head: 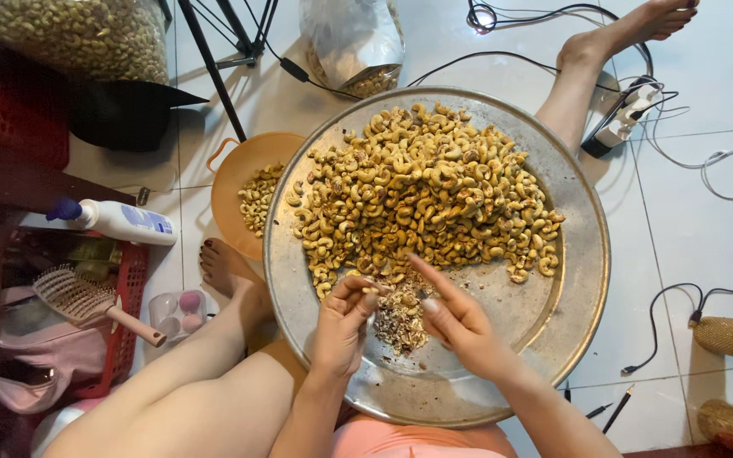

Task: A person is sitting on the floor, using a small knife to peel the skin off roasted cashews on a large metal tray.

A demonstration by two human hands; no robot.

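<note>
A round metal tray (583, 254) rests on my lap, heaped with several yellow-brown cashew nuts (422, 187) over its far half. My left hand (343, 321) pinches a single cashew between thumb and fingertips near the tray's front. My right hand (460, 318) hovers beside it with the index finger stretched toward the heap and a small blade-like thing against the thumb. Between the hands lies a small pile of peeled husks (399, 318).
An orange bowl (243, 174) with peeled cashews sits left of the tray. Behind are a big bag of nuts (78, 34) and a smaller plastic bag (354, 42). A red basket (125, 314) with hairbrush and bottle stands left. Cables and a plug strip (621, 123) lie right.
</note>
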